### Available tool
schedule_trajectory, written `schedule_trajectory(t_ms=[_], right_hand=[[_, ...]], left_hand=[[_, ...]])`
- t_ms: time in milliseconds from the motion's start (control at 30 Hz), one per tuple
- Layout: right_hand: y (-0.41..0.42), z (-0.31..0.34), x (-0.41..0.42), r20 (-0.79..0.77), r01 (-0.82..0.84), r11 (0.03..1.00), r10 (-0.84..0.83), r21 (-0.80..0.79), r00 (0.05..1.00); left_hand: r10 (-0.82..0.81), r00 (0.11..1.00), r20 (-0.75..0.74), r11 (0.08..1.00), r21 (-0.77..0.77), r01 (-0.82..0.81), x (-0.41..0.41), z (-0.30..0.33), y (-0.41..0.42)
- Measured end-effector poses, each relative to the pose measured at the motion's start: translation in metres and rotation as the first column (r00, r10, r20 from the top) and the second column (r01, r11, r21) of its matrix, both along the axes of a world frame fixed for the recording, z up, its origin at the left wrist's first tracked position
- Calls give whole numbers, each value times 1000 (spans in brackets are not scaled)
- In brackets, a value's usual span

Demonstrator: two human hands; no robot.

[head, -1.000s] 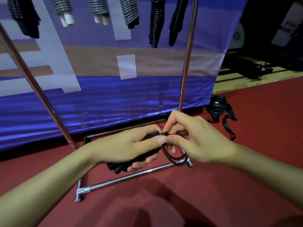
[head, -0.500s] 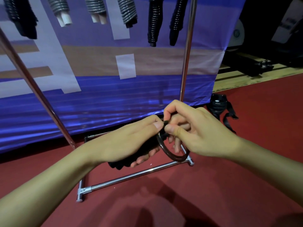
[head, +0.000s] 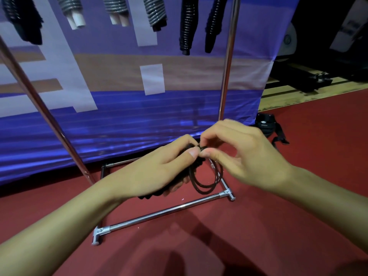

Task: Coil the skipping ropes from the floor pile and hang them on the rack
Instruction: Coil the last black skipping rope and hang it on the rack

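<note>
My left hand [head: 159, 168] grips a black skipping rope [head: 205, 184] by its coiled bundle and handles, thumb pressed on top. My right hand [head: 239, 154] pinches the cord right beside the left thumb. Two dark loops of the cord hang below the hands. Both hands are in front of the chrome rack, above its base bar [head: 163, 212]. Several coiled ropes [head: 187, 26] hang along the top of the view, some grey with white handles, some black. The rack's top rail is out of view.
The rack's right upright [head: 229, 56] rises just behind my hands; a slanted chrome pole [head: 39, 100] crosses at left. A blue and purple banner [head: 119, 116] hangs behind. A black strap [head: 268, 128] lies on the red floor at right. Wooden boards lie beyond.
The cord loop under my hands has grown longer and now hangs as two loops. My right hand has shifted its pinch up beside the left thumb. The left hand keeps its grip.
</note>
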State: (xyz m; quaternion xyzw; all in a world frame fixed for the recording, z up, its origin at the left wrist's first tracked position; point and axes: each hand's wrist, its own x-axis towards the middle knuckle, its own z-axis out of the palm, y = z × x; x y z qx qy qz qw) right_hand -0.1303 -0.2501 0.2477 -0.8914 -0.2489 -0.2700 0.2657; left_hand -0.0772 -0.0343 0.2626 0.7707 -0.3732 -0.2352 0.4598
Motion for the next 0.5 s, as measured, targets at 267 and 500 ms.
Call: schedule_trajectory(t_ms=[267,500], right_hand=[[-3,3,1,-375,-29,954,145,298,916],[-4,10,0,-575,-167,986,142,11,806]], left_hand=[[-22,999,48,998,58,19,9,-4,8],[-140,990,-21,971,191,141,13,-15,11]])
